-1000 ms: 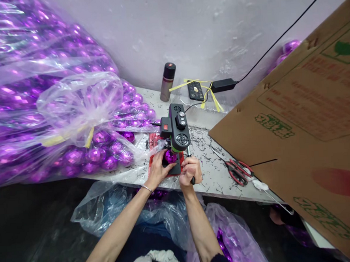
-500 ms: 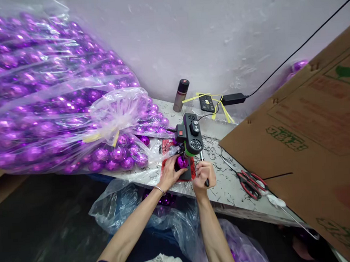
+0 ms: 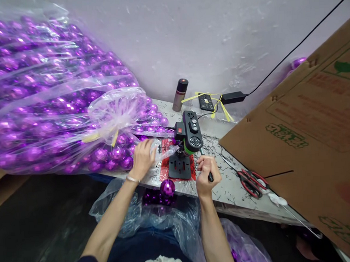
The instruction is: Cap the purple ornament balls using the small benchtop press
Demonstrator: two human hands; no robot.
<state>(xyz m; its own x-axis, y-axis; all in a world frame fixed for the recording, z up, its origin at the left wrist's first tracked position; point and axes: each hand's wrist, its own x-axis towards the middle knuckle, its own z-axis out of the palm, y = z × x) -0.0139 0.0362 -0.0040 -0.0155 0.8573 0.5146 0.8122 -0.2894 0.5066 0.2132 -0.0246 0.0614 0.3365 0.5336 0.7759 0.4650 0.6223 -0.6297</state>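
My right hand [image 3: 207, 175] is wrapped round the black-handled lever [image 3: 210, 177] of a small black drill-press-like machine [image 3: 191, 132] with a green ring. Beneath the machine's head is its black slotted base plate [image 3: 179, 168], on a red sheet [image 3: 164, 169]. My left hand [image 3: 144, 158] is off to the left with fingers stretched out, beside the mouth of a clear bag [image 3: 114, 115] full of shiny purple faceted balls. Its fingertips partly hide what they reach. One purple ball [image 3: 167, 188] is at the table's front edge, above an open plastic bag [image 3: 133, 216] containing more purple balls.
Red-handled scissors [image 3: 251, 183] lie right of the machine, against a big cardboard box [image 3: 306, 138]. Behind stand a dark bottle [image 3: 180, 95], a phone [image 3: 205, 101] with yellow ties, and a black power adapter [image 3: 234, 97]. Dark scraps litter the white table [image 3: 225, 183].
My left hand has let go of the purple ball under the machine and moved left to the full bag. That ball is now at the front edge. My right hand stays on the lever.
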